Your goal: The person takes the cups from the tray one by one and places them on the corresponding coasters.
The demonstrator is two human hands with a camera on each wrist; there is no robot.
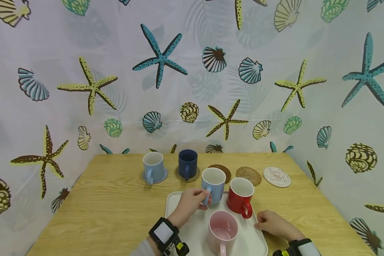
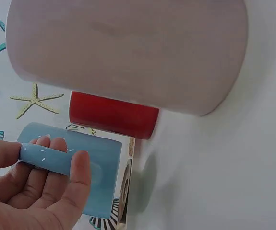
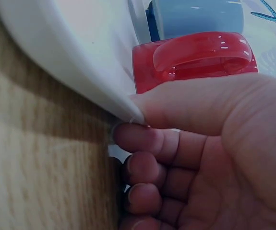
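My left hand (image 1: 192,202) grips the handle of a light blue mug (image 1: 215,185), its fingers curled round it in the left wrist view. The mug (image 2: 99,167) is over the far edge of a white tray (image 1: 192,234). On the tray's right edge, my right hand (image 1: 273,222) pinches the rim between thumb and curled fingers, plain in the right wrist view. A red mug (image 1: 235,201) stands on the tray beside the blue one, its handle toward me. Nearer me on the tray is a pink mug (image 1: 222,233), which fills the top of the left wrist view.
Behind the tray, another light blue mug (image 1: 153,165) stands on a blue coaster (image 1: 164,177), and a navy mug (image 1: 187,165) on a woven coaster (image 1: 179,176). Further right lie a dark brown coaster (image 1: 226,171), a woven tan coaster (image 1: 249,175) and a white patterned coaster (image 1: 276,177).
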